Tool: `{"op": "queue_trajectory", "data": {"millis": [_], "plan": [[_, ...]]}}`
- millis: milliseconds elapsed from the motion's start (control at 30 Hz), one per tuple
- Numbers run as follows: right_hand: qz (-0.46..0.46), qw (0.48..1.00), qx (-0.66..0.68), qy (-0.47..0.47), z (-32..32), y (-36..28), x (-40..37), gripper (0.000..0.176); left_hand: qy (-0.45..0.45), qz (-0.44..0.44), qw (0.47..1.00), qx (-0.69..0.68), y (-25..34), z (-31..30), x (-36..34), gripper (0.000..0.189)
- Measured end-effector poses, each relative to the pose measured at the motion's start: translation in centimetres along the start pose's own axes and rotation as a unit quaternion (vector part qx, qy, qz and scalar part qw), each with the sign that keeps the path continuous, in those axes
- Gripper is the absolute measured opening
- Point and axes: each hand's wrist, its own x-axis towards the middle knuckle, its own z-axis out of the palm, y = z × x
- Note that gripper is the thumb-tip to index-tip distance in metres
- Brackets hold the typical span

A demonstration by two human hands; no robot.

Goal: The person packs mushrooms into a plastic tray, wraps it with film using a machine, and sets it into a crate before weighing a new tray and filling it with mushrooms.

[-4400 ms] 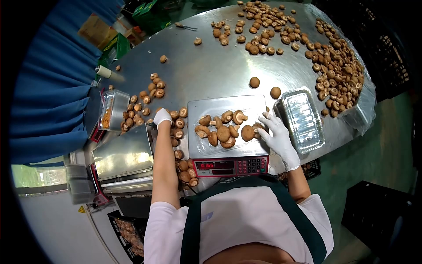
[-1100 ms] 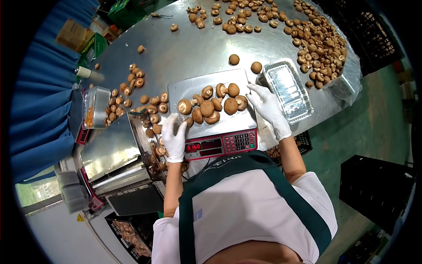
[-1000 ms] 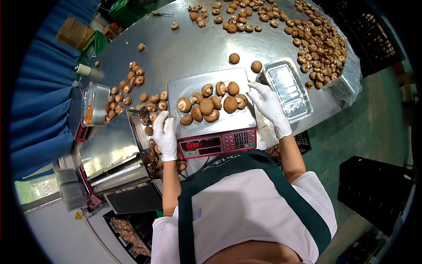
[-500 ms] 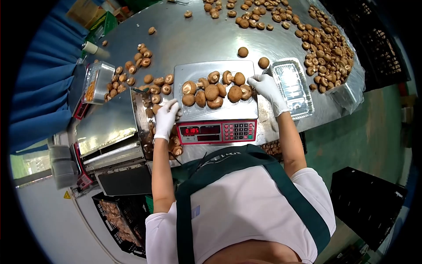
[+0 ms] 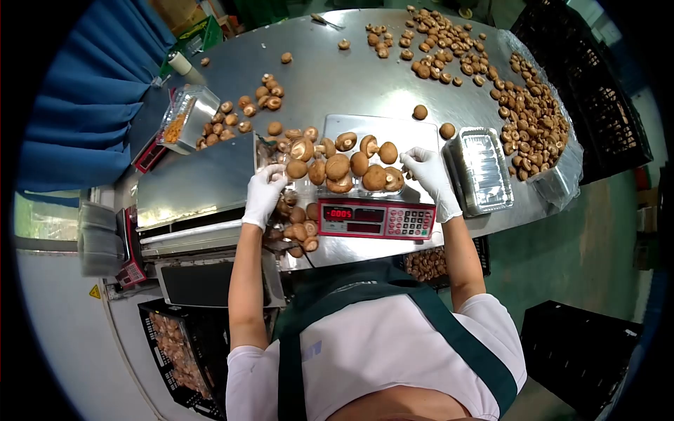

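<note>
My left hand (image 5: pixel 265 194), in a white glove, pinches the left end of a clear plastic tray (image 5: pixel 305 184). At the opposite end, the gloved fingers of my right hand (image 5: pixel 430 179) are closed on the tray's edge. Several brown mushrooms (image 5: pixel 338 165) lie in it, some caps up and some stems up. The tray hangs over the platform of a red-framed digital scale (image 5: pixel 379 219), shifted toward its left side. Red digits on the display look like -0.005. Loose mushrooms (image 5: pixel 300 231) lie below and beside my left hand.
Stacked empty clear trays (image 5: pixel 484 175) stand right of the scale. A large mushroom heap (image 5: pixel 530 119) covers the table's right side, with more at the back and left. A metal machine (image 5: pixel 196 182) sits at left. Black crates (image 5: pixel 576 358) stand on the floor.
The filled tray has come up off the scale and moved left relative to it, held by both hands. The display went from about 0185 to a negative reading. The camera view has shifted.
</note>
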Motion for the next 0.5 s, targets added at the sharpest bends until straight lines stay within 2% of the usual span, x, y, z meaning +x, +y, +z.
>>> {"op": "queue_trajectory", "data": {"millis": [100, 167, 233, 300, 500], "plan": [[-0.017, 1.0, -0.012, -0.011, 4.2, -2.7, -0.7, 0.027, -0.032, -0.056, 0.994, -0.093, -1.0, -5.5, 0.1, 0.022], [-0.045, 0.999, -0.023, -0.005, 7.9, -4.2, -0.8, 0.027, -0.028, -0.055, 0.991, -0.116, -2.1, -9.3, 0.0, 0.023], [-0.041, 0.998, -0.029, -0.026, 12.0, -5.4, -0.5, 0.026, -0.01, -0.019, 0.999, -0.039, -3.9, -13.3, 0.2, 0.024], [-0.07, 0.995, -0.069, -0.028, 16.3, -7.1, -0.5, 0.028, -0.003, -0.006, 0.999, -0.044, -6.8, -17.5, 0.7, 0.024], [-0.117, 0.979, -0.151, -0.066, 28.9, -9.0, 1.8, 0.029, 0.061, -0.009, 0.993, 0.103, -14.2, -27.8, 2.5, 0.026]]}}
